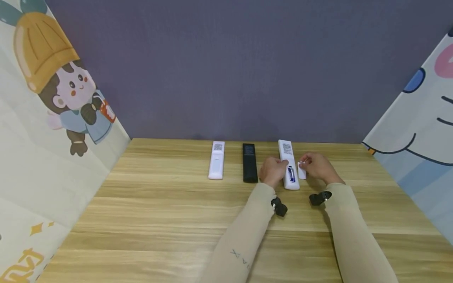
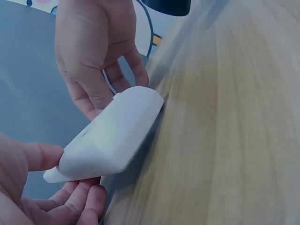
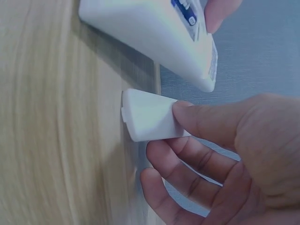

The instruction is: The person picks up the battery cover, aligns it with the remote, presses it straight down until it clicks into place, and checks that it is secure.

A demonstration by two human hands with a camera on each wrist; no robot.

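Note:
A white remote control lies back side up, its battery compartment uncovered and dark blue batteries showing inside. My left hand grips this remote from its left side, thumb on top and fingers underneath, as the left wrist view shows. Just right of it, my right hand pinches a small white battery cover between thumb and fingers. A small tab juts from the cover's end in the right wrist view. The cover is apart from the remote.
To the left lie a black remote control and another white remote control, both back side up with covers on. The wooden table meets a dark grey wall panel at its back edge. Printed cloths hang at both sides.

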